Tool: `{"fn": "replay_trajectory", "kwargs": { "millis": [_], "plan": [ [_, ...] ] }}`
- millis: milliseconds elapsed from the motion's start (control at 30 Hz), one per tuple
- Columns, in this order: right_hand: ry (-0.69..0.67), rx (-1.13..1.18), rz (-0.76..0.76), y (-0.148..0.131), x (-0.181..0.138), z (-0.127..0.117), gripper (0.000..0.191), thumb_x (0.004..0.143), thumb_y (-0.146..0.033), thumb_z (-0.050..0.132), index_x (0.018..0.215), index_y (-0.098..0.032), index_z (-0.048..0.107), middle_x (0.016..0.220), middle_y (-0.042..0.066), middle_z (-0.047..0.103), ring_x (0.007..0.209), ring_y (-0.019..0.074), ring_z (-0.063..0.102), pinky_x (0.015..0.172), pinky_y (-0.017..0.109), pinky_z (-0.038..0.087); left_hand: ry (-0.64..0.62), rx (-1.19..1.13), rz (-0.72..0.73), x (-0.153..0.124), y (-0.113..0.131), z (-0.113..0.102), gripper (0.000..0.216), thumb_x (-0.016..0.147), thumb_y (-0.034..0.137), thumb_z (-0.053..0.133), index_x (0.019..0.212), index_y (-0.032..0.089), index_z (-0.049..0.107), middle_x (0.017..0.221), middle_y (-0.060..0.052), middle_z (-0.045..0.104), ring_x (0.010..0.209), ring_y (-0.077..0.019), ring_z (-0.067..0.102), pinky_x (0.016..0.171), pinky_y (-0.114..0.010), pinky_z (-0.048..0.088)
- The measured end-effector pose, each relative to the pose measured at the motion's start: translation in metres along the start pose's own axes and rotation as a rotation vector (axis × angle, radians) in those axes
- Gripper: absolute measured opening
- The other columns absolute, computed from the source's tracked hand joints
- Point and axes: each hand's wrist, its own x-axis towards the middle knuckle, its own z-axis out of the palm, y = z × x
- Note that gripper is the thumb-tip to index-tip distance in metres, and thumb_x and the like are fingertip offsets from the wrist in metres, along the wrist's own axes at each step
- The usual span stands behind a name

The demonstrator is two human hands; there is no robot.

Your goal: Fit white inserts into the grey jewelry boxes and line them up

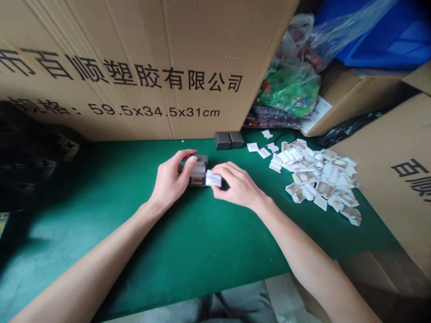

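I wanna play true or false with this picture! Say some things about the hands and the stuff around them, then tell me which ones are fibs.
1. The left hand holds a gray box. True.
2. The right hand holds a spoon. False: it holds a small white piece.
3. The tabletop is red. False: it is green.
4. Two dark gray boxes sit side by side near the big cardboard box. True.
5. The pile of white pieces lies left of the left hand. False: it lies right of the right hand.
6. The big cardboard box has black writing on it. True.
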Motion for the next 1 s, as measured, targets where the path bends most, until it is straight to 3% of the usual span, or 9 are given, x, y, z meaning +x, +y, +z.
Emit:
{"fn": "replay_trajectory", "kwargs": {
  "millis": [100,200,267,367,533,767,867,1000],
  "plan": [
    [-0.028,0.034,0.047,0.000,-0.001,0.001,0.033,0.088,-0.022,0.062,0.120,-0.022,0.058,0.130,0.010,0.064,0.114,0.0264,0.065,0.095,0.042,0.057,0.003,0.002,0.000,0.000,0.000,0.000,0.041,0.101,0.050,0.050,0.121,0.020,0.070,0.109,-0.006,0.077,0.088,-0.0189,0.071,0.081,-0.028,0.055],
    [-0.050,-0.004,0.153,0.002,-0.002,0.000,0.026,0.093,-0.028,0.061,0.119,-0.025,0.060,0.132,0.008,0.062,0.108,0.0248,0.068,0.087,0.039,0.059,0.015,0.015,0.001,0.000,-0.001,0.000,0.041,0.101,0.050,0.050,0.121,0.020,0.070,0.110,-0.006,0.077,0.092,-0.0196,0.071,0.082,-0.028,0.055],
    [-0.029,-0.040,0.227,0.004,-0.001,-0.001,0.021,0.096,-0.038,0.062,0.111,-0.024,0.063,0.124,0.008,0.064,0.095,0.0223,0.069,0.077,0.036,0.057,0.025,0.019,-0.003,0.000,-0.001,0.000,0.041,0.101,0.050,0.050,0.121,0.020,0.070,0.109,-0.006,0.076,0.093,-0.0197,0.071,0.082,-0.028,0.055],
    [0.049,-0.007,0.289,0.007,0.000,-0.002,0.032,0.097,-0.053,0.060,0.095,-0.022,0.063,0.105,0.006,0.066,0.076,0.0168,0.065,0.064,0.031,0.051,0.030,0.019,-0.015,0.000,-0.001,0.000,0.041,0.101,0.050,0.050,0.121,0.021,0.070,0.109,-0.006,0.077,0.092,-0.0200,0.070,0.080,-0.028,0.055],
    [0.266,0.052,0.374,0.010,0.001,-0.005,0.044,0.106,-0.048,0.041,0.072,-0.022,0.049,0.071,0.001,0.059,0.057,0.0122,0.051,0.055,0.028,0.038,0.018,0.014,-0.029,0.000,0.000,-0.001,0.043,0.100,0.052,0.050,0.121,0.020,0.070,0.109,-0.007,0.076,0.089,-0.0205,0.070,0.078,-0.029,0.055],
    [0.231,0.116,0.348,0.010,-0.002,-0.003,0.048,0.104,-0.047,0.045,0.062,-0.023,0.042,0.052,-0.003,0.049,0.047,0.0102,0.042,0.050,0.028,0.032,0.014,0.001,-0.037,0.000,0.000,-0.001,0.044,0.099,0.053,0.050,0.123,0.020,0.069,0.107,-0.007,0.076,0.085,-0.0194,0.070,0.077,-0.028,0.056],
    [0.218,0.153,0.282,0.012,-0.002,-0.008,0.039,0.098,-0.042,0.055,0.065,-0.022,0.049,0.059,-0.002,0.054,0.052,0.0109,0.045,0.052,0.028,0.036,0.010,0.006,-0.042,0.000,0.000,-0.001,0.045,0.099,0.054,0.050,0.123,0.020,0.069,0.109,-0.008,0.076,0.087,-0.0204,0.070,0.080,-0.030,0.056],
    [0.078,0.269,0.229,0.016,-0.001,-0.016,0.008,0.084,-0.024,0.062,0.080,-0.022,0.056,0.089,0.003,0.063,0.069,0.0143,0.052,0.063,0.029,0.045,0.013,0.010,-0.038,0.001,-0.001,-0.001,0.044,0.100,0.052,0.050,0.122,0.019,0.069,0.110,-0.008,0.076,0.089,-0.0212,0.071,0.081,-0.031,0.057]
  ]
}}
